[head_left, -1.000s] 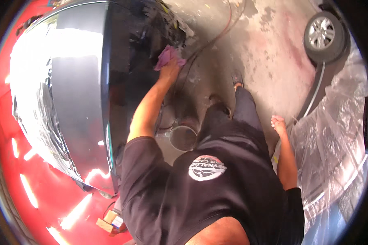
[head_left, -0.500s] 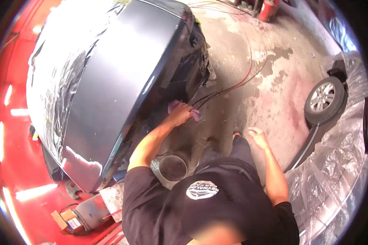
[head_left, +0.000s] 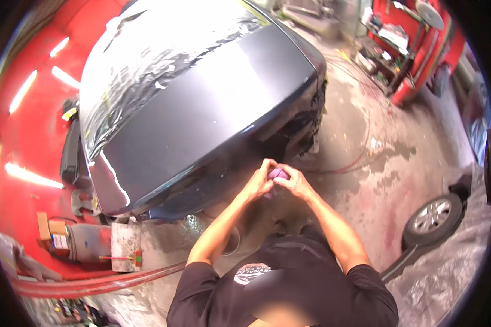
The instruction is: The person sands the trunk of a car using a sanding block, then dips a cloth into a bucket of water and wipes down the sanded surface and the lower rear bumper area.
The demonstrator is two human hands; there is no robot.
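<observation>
Both hands meet low in front of a dark grey car [head_left: 202, 109], gripping a bunched pink-purple cloth [head_left: 279, 174]. My left hand [head_left: 257, 182] is closed on the cloth from one side, and my right hand [head_left: 295, 182] is closed on it from the other, with part of it hanging below. The cloth is near the car's dark lower edge; whether it touches the body I cannot tell. Silver crinkled masking film [head_left: 131, 60] covers the car beyond its bare grey panel.
A wheel with silver rim [head_left: 430, 215] lies at right beside translucent plastic sheeting [head_left: 441, 272]. Hoses [head_left: 354, 163] cross the stained floor. A red cart with tools [head_left: 398, 49] stands back right. A metal bucket [head_left: 230, 242] is below me; boxes [head_left: 57, 237] and a grey tank [head_left: 90, 245] are at lower left.
My right hand has come up from my side to join my left hand on the cloth. The view has swung, showing more of the car and red cart.
</observation>
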